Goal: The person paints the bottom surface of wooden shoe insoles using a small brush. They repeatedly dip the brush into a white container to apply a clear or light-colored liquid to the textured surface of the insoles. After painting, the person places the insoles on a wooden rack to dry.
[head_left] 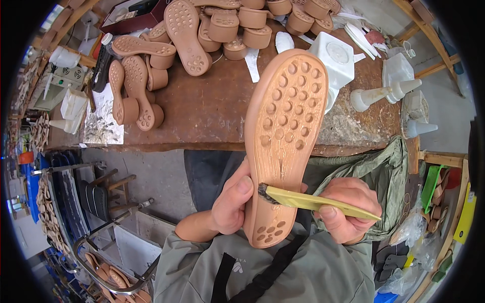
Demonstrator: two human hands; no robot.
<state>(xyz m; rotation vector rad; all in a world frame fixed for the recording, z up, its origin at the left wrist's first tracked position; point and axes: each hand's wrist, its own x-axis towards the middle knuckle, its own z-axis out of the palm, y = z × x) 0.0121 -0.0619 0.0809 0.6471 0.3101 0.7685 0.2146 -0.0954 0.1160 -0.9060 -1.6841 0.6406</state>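
A tan shoe sole (pixel 288 136) with rows of round hollows stands tilted up before me, its hollowed face toward me. My left hand (pixel 233 204) grips its left edge, thumb on the near side. Fingers behind the sole are mostly hidden. In my right hand (pixel 348 208) is a yellow-green flat-handled brush (pixel 303 198), pinched between thumb and fingers. The dark bristles touch the sole's left edge, around its narrow middle. A wet shine covers the middle of the sole.
Many heeled tan soles (pixel 222 28) lie piled on the brown worktable (pixel 202 111). A white square-sided bottle (pixel 333 58) and nozzle-topped bottles (pixel 371 97) stand at the right. A metal-framed cart (pixel 116 252) is at lower left, with a wooden stool (pixel 116 189) behind it.
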